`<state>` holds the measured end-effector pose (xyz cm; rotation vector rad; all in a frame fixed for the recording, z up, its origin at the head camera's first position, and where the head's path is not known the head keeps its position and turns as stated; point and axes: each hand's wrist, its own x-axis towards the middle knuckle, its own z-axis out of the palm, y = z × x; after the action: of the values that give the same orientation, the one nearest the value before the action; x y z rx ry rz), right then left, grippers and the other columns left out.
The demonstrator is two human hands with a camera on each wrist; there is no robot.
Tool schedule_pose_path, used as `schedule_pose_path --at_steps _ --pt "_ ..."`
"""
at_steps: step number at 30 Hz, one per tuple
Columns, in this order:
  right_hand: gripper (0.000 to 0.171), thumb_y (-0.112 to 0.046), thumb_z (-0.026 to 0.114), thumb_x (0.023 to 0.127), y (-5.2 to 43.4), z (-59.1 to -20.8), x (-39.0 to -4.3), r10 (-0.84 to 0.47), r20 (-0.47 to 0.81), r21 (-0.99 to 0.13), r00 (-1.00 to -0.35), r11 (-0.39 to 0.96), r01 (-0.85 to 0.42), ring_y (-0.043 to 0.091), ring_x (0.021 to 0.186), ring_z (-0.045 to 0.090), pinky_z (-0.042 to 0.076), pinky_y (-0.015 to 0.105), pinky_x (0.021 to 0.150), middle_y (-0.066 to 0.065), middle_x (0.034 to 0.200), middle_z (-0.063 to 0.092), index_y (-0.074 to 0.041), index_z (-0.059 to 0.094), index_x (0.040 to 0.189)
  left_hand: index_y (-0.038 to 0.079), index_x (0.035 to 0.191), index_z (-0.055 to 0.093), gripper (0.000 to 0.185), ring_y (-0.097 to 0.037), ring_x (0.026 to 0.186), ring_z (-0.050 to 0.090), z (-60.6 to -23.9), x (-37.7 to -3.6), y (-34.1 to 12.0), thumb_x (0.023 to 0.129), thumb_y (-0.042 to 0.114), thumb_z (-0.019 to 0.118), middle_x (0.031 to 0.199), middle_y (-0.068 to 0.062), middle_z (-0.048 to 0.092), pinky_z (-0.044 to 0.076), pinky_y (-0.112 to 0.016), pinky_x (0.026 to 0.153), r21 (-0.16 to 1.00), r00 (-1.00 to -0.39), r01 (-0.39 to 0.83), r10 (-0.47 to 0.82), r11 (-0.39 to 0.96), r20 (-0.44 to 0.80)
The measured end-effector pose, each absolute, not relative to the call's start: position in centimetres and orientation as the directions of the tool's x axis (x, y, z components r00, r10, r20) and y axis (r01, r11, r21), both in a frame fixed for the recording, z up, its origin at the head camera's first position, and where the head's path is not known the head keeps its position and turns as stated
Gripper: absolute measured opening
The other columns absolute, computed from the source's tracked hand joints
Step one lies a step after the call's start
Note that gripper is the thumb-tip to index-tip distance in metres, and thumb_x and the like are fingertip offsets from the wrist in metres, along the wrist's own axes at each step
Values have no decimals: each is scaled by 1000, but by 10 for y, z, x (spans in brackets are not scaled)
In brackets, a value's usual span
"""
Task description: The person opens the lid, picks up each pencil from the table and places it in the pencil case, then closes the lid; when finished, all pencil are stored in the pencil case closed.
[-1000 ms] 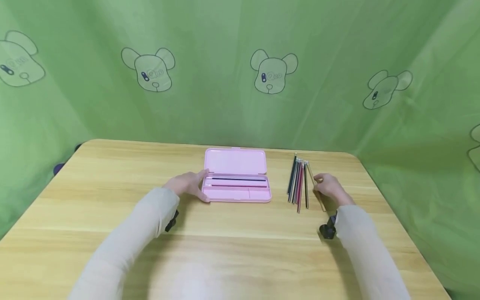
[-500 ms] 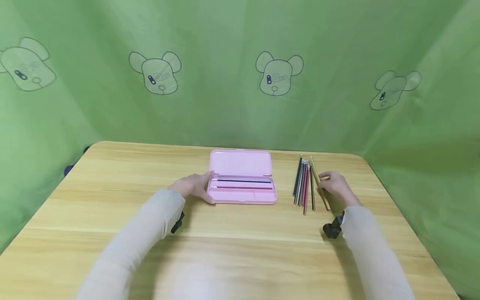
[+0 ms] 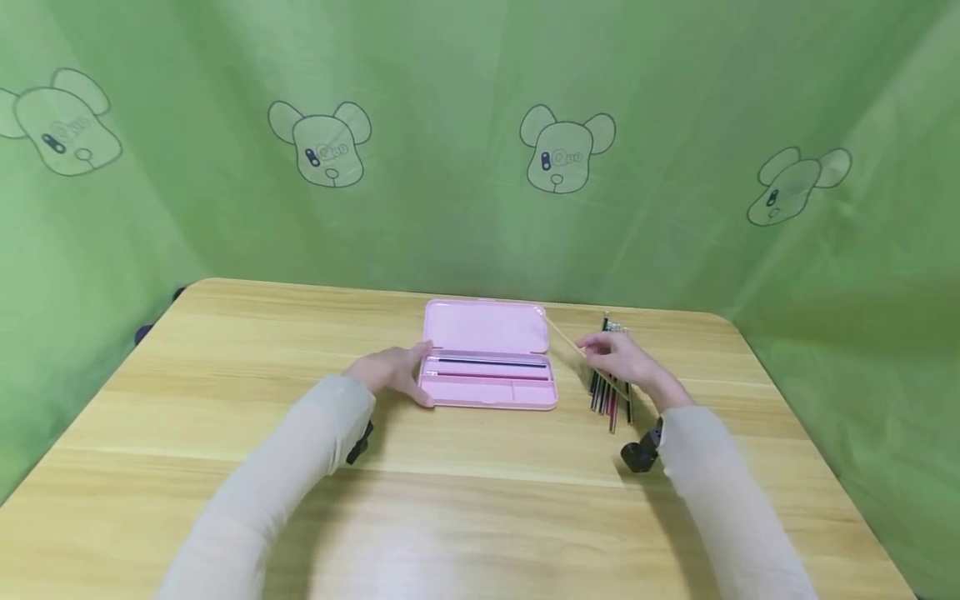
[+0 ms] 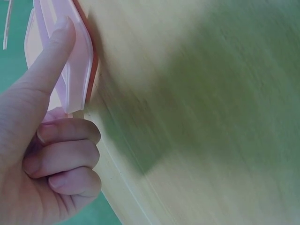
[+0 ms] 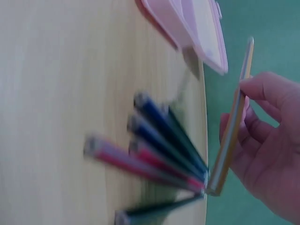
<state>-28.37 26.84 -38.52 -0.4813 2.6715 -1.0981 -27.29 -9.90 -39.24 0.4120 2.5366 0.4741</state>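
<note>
A pink pencil case (image 3: 486, 325) lies with its lid laid back on the table. One dark pencil (image 3: 491, 362) and one red pencil (image 3: 491, 377) rest in its long upper compartment. My left hand (image 3: 386, 369) holds the case's left end, thumb at the front corner (image 4: 63, 35) and the other fingers partly curled. My right hand (image 3: 622, 358) pinches a yellow pencil (image 5: 229, 136) between thumb and fingers, raised and tilted, its far end pointing towards the lid's right side. Beneath that hand lies a bunch of dark and red pencils (image 3: 603, 396), partly hidden by it.
The wooden table (image 3: 465, 508) has its far edge close behind the case. A green curtain (image 3: 450, 208) with bear-head outlines hangs behind and at the sides. Black wrist cameras (image 3: 641, 454) sit under both sleeves.
My right hand has picked up the yellow pencil from the right of the bunch and carried it left over the other pencils. My left hand stays on the case. The head view has shifted slightly.
</note>
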Motion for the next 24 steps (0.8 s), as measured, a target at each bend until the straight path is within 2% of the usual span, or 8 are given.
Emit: schedule_pose_path --at_steps 8,14,20,24 --pt "27 2 55 84 231 -391 -289 -475 -47 -702 -878 641 -309 20 78 50 43 27 69 19 89 58 7 59 110 13 148 8 109 -35 128 35 -393 -272 -99 69 45 75 141 -24 33 28 -46 107 417 -816 204 389 886 -428" --pt "26 6 55 81 202 -396 -292 -541 -41 -680 -840 631 -373 21 77 54 47 29 71 19 87 61 8 61 106 13 148 8 109 -35 128 36 -393 -272 -99 68 45 76 141 -25 33 29 -47 106 413 -818 205 387 887 -426" --pt "24 6 53 82 177 -400 -289 -590 -9 -592 -807 654 -471 28 90 57 47 41 86 16 95 64 6 63 104 13 148 7 110 -35 129 34 -392 -272 -98 68 45 76 142 -24 31 28 -47 107 413 -812 196 383 889 -440" --pt "24 7 53 83 166 -403 -290 -609 16 -527 -793 669 -525 28 91 58 47 42 86 14 94 64 3 66 102 13 148 7 110 -35 130 33 -393 -273 -97 68 45 76 143 -23 30 27 -47 107 409 -814 197 382 891 -438"
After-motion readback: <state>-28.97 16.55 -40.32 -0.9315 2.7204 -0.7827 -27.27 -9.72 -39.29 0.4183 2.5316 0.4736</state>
